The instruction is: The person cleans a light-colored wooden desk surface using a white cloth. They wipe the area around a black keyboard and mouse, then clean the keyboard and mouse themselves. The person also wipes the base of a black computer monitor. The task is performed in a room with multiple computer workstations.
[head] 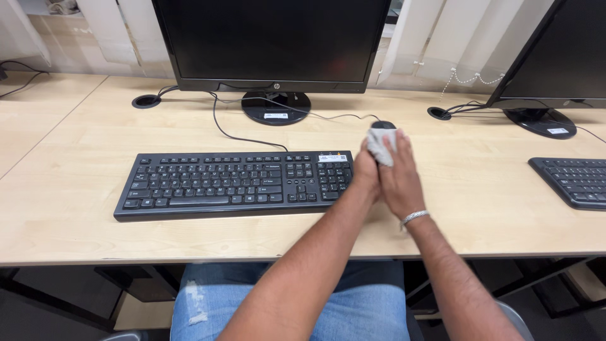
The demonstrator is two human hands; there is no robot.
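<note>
Pinching the small grey cloth (381, 146) over the black mouse (382, 125), keep your left hand (365, 172) bracing beside your right hand (399, 177).

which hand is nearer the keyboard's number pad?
Left. The left hand sits right beside the keyboard, at its number-pad end, next to the mouse. The right hand is on the far side of the left, pressing a grey cloth onto the mouse.

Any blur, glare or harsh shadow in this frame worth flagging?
Head view: lighting even and soft, no harsh shadows on the desk; keyboard sharp; slight motion blur on the right hand and grey cloth; monitor screen dark, no glare.
</note>
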